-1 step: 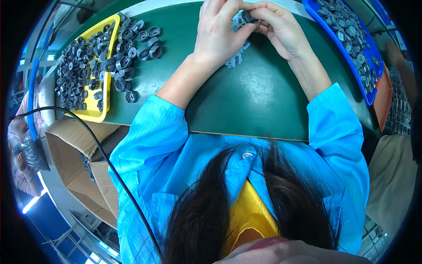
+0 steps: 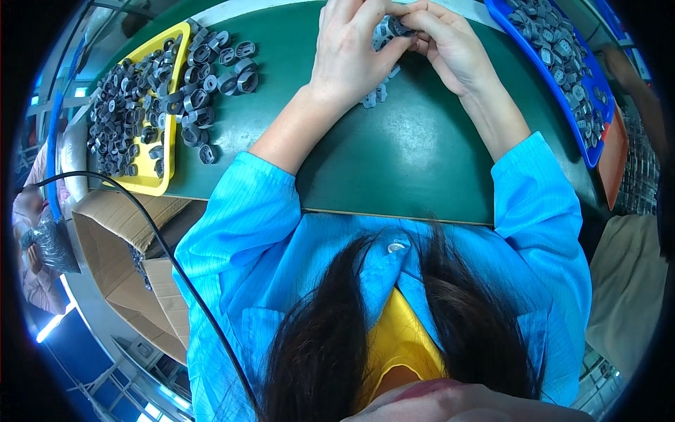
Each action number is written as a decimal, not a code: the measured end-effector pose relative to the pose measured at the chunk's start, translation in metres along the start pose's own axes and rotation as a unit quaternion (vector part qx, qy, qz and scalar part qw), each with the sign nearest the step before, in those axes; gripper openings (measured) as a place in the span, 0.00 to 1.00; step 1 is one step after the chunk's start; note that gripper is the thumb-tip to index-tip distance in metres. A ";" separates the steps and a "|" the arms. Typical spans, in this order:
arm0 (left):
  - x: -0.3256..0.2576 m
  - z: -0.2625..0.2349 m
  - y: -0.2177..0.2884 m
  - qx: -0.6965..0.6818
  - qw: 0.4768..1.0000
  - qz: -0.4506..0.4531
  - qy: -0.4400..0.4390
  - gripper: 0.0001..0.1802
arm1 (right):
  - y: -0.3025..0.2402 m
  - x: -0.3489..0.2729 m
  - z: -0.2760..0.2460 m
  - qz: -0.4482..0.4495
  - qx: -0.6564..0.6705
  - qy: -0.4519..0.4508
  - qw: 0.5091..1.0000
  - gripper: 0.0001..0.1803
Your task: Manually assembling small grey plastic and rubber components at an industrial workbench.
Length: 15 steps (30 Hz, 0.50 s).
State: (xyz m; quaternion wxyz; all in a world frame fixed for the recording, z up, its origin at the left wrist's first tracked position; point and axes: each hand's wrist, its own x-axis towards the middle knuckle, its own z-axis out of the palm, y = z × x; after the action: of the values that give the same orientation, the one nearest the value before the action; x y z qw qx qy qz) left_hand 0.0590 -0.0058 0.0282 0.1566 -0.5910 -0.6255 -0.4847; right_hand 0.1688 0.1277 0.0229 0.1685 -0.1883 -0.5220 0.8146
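While I watch through the head view, a small dark ring (image 2: pixel 403 28) is pinched between fingertips, above the bench (image 2: pixel 401 169) toward its far edge. The left hand (image 2: pixel 348 49) has its fingers together on a pale piece (image 2: pixel 382 34) against the ring, and the right hand (image 2: pixel 446 46) has its thumb and fingertips drawn in on the ring. I cannot tell whether ring and piece are joined, since fingers cover much of both. As I judge it, the ring could slip or sit crooked if the hands pressed at different angles. Were it dropped, it might knock the pale parts (image 2: pixel 375 97) lying on the bench just below the left hand.

Toward the bench's left edge, a yellow tray (image 2: pixel 169 144) holds heaped dark rings (image 2: pixel 112 116); loose rings (image 2: pixel 200 116) crowd its right rim and could obstruct a reach into it. At the right edge is a blue tray (image 2: pixel 593 156) of grey parts (image 2: pixel 559 53). Off the near left corner, a black cable (image 2: pixel 144 211) crosses my view of a cardboard box (image 2: pixel 116 253).
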 end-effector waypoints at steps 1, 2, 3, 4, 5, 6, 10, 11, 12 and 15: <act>0.004 -0.001 0.002 -0.001 1.000 0.001 0.000 0.21 | -0.004 0.000 0.000 -0.006 -0.019 0.005 1.000 0.04; 0.008 -0.002 0.003 0.005 1.000 0.008 -0.008 0.21 | -0.009 -0.001 0.000 -0.013 -0.039 0.010 0.999 0.04; 0.011 -0.004 0.005 0.011 1.000 0.014 -0.015 0.21 | -0.013 -0.001 -0.002 -0.014 -0.039 0.010 0.999 0.04; 0.010 -0.007 -0.001 0.012 1.000 0.013 -0.014 0.21 | -0.015 0.002 -0.008 0.031 -0.018 -0.025 0.999 0.05; 0.010 -0.012 -0.006 -0.024 0.999 0.010 -0.048 0.22 | -0.016 0.005 -0.015 0.076 0.004 -0.061 0.995 0.05; 0.010 -0.015 -0.011 -0.058 0.995 0.007 -0.081 0.24 | -0.022 0.007 -0.023 0.075 0.005 -0.065 0.995 0.05; 0.005 0.000 -0.043 -0.089 0.981 0.169 -0.040 0.26 | -0.036 0.002 -0.026 0.029 -0.190 -0.174 0.966 0.13; 0.003 -0.002 -0.042 -0.061 0.980 0.175 -0.067 0.26 | -0.033 -0.001 -0.021 0.007 -0.222 -0.146 0.964 0.12; 0.002 -0.004 -0.043 -0.031 0.979 0.180 -0.093 0.27 | -0.031 -0.001 -0.019 0.008 -0.218 -0.155 0.964 0.12; 0.010 -0.022 -0.014 -0.060 0.987 0.074 -0.131 0.25 | -0.036 -0.004 -0.019 -0.046 -0.407 -0.101 0.907 0.13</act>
State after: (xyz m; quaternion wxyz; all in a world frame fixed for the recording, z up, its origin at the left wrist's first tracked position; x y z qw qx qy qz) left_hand 0.0356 -0.0146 0.0402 0.0733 -0.7021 -0.5654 -0.4267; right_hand 0.1846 0.1552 0.0486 0.0608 -0.1336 -0.8306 0.5372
